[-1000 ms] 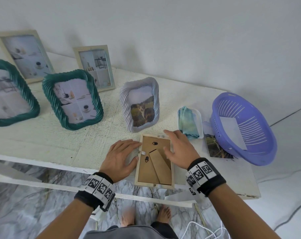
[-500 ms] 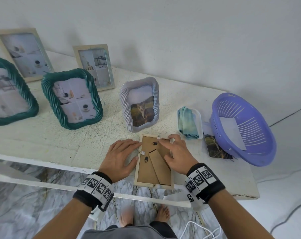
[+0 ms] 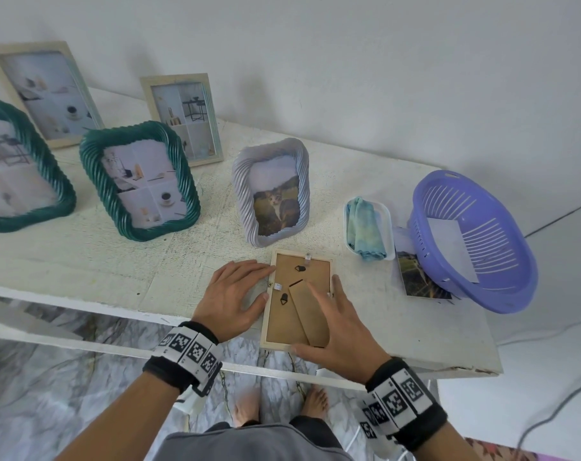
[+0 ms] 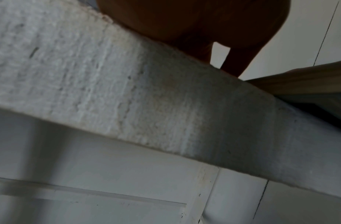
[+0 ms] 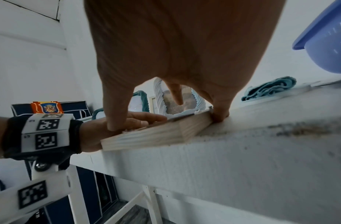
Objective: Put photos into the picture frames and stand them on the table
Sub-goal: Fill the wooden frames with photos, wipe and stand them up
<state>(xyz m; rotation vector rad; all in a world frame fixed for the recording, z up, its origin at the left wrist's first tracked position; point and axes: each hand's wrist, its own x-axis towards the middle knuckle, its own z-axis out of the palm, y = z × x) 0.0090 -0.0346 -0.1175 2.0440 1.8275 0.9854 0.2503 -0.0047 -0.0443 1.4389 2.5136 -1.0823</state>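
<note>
A purple basket (image 3: 502,261) sits tilted at the surface's (image 3: 83,261) three o'clock end, holding one white sheet (image 3: 452,244). A loose photo (image 3: 419,281) is half tucked under its rim. Just at its nine o'clock, a clear tub (image 3: 387,227) holds a folded blue-green cloth (image 3: 364,231).

The wooden frame (image 3: 299,304) lies face down at the six o'clock edge (its brown backing and folded stand face up), so any photo in it is hidden. The left hand (image 3: 236,294) lies flat, fingers spread, against its nine o'clock side. The right hand (image 3: 335,324) spans its near three o'clock corner, thumb on the near rail and fingers reaching past the side rail. The left wrist view is dim and blurred. Five frames stand behind, the leftmost cut off.
</note>
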